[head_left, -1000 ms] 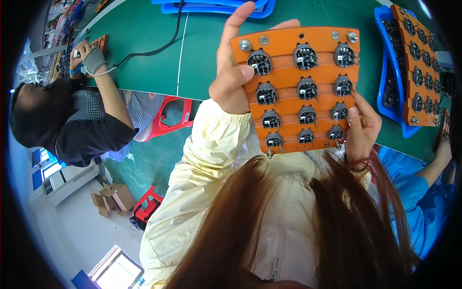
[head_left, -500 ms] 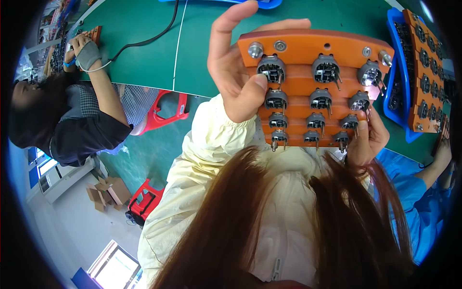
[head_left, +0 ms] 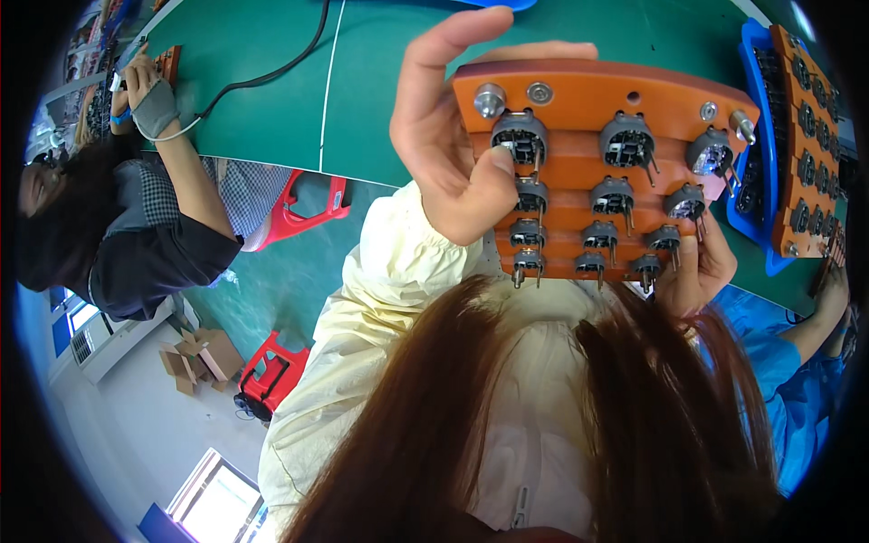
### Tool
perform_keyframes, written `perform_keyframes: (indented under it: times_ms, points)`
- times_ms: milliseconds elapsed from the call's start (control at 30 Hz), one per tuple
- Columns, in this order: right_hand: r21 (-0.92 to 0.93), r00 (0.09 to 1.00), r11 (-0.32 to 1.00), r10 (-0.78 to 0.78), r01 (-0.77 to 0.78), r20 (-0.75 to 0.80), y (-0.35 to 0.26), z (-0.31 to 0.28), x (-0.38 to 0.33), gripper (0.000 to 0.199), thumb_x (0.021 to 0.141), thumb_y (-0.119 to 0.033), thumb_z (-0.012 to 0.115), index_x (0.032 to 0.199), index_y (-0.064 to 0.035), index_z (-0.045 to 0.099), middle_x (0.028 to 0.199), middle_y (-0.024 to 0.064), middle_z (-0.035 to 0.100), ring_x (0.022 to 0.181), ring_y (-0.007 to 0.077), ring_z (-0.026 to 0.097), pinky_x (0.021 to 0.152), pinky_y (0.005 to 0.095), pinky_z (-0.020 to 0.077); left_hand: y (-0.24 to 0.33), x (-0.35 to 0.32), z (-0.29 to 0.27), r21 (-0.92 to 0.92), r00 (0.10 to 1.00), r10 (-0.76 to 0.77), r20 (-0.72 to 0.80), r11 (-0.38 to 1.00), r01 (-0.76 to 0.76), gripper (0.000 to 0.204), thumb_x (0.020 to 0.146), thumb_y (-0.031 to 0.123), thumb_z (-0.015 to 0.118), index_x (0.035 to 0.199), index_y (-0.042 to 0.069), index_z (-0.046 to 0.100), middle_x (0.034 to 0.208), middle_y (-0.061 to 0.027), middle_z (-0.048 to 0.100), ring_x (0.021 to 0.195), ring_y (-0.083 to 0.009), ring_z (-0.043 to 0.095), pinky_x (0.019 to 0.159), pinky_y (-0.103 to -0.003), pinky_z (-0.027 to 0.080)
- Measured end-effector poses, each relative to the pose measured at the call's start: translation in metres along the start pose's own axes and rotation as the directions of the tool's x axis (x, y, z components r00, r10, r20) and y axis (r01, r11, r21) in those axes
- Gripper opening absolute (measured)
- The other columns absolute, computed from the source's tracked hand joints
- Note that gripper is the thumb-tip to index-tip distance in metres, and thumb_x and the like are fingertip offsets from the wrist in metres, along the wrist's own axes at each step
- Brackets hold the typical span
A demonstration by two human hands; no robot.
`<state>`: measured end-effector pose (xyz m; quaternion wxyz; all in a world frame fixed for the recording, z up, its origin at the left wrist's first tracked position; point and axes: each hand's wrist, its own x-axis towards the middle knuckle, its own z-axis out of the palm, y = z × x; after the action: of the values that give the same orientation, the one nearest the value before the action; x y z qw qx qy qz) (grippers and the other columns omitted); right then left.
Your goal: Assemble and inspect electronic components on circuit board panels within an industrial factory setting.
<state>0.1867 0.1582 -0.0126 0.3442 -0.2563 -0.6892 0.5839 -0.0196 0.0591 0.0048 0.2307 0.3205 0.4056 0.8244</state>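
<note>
I hold an orange fixture board point(head_left: 579, 95) up close in front of me, tilted so its top edge leans toward the camera. Several dark grey plug-like parts point(head_left: 625, 145) with metal pins sit in rows on it. My left hand point(head_left: 457, 136) grips its left edge, thumb pressed on the front beside a part. My right hand point(head_left: 701, 267) holds the lower right corner, fingers partly hidden behind the board. My long hair hangs in the lower part of the view.
A green table point(head_left: 272, 109) lies beyond, with a black cable point(head_left: 272, 72). At right a blue tray point(head_left: 756, 181) carries another orange board point(head_left: 806, 136). One person works at the left point(head_left: 136, 208), another in blue at the right point(head_left: 797, 362). Red stools point(head_left: 303, 213) stand below.
The board has come closer to the camera and tipped further forward, so its parts now stick out toward me. Both hands kept their hold.
</note>
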Motion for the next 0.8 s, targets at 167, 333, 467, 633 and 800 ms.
perform_keyframes:
  times_ms: [167, 333, 467, 633, 800]
  points:
    - [0.019, 0.998, 0.999, 0.041, -0.042, 0.045, -0.0005, -0.0041, -0.0014, 0.032, 0.085, 0.001, 0.047, 0.114, 0.0135, 0.047, 0.098, 0.0155, 0.059, 0.08, 0.0139, 0.056, 0.069, 0.0233, 0.0464, 0.0019, 0.0004, 0.0003, -0.006, 1.0, -0.024, -0.018, 1.0, 0.024, 0.072, 0.068, 0.014, 0.058, 0.128, -0.001, 0.021, 0.11, -0.039, 0.045, 0.098, -0.0369, 0.056, 0.084, -0.044, 0.047]
    - [0.019, 0.997, 0.999, 0.036, -0.038, 0.066, -0.0038, -0.0022, 0.0013, 0.032, 0.084, 0.001, 0.048, 0.113, 0.0141, 0.047, 0.101, 0.0164, 0.058, 0.086, 0.0152, 0.056, 0.075, 0.0244, 0.0449, 0.0026, 0.0021, 0.0, -0.005, 0.999, -0.015, -0.034, 1.0, 0.015, 0.071, 0.067, 0.015, 0.058, 0.127, -0.001, 0.023, 0.109, -0.0391, 0.046, 0.097, -0.0372, 0.056, 0.084, -0.044, 0.047]
    - [-0.053, 0.999, 0.998, 0.032, -0.033, -0.006, -0.0055, 0.0035, 0.0025, 0.034, 0.082, -0.001, 0.045, 0.111, 0.0151, 0.048, 0.091, 0.0146, 0.062, 0.077, 0.0129, 0.057, 0.072, 0.0223, 0.044, 0.0015, 0.0016, -0.0021, -0.011, 1.0, -0.002, -0.014, 1.0, 0.002, 0.07, 0.068, 0.015, 0.058, 0.127, -0.001, 0.023, 0.109, -0.0391, 0.046, 0.097, -0.0374, 0.056, 0.084, -0.044, 0.047]
    - [-0.067, 0.999, 0.997, 0.02, -0.022, -0.032, -0.0032, 0.0027, 0.0006, 0.034, 0.082, -0.002, 0.045, 0.111, 0.0149, 0.049, 0.091, 0.0143, 0.062, 0.078, 0.0131, 0.057, 0.072, 0.0224, 0.044, -0.0018, 0.0017, -0.0024, -0.029, 1.0, 0.002, -0.005, 1.0, -0.002, 0.07, 0.068, 0.016, 0.06, 0.126, 0.0, 0.025, 0.11, -0.0388, 0.046, 0.098, -0.0373, 0.056, 0.084, -0.044, 0.047]
    - [-0.099, 0.998, 0.993, 0.066, -0.066, -0.005, -0.0042, 0.001, -0.0012, 0.034, 0.082, -0.002, 0.046, 0.111, 0.0144, 0.049, 0.091, 0.0143, 0.062, 0.081, 0.0137, 0.057, 0.074, 0.023, 0.0438, -0.0071, 0.0016, -0.009, -0.023, 1.0, -0.014, -0.005, 1.0, 0.014, 0.068, 0.068, 0.016, 0.06, 0.126, 0.001, 0.027, 0.11, -0.0379, 0.047, 0.097, -0.0368, 0.057, 0.083, -0.044, 0.048]
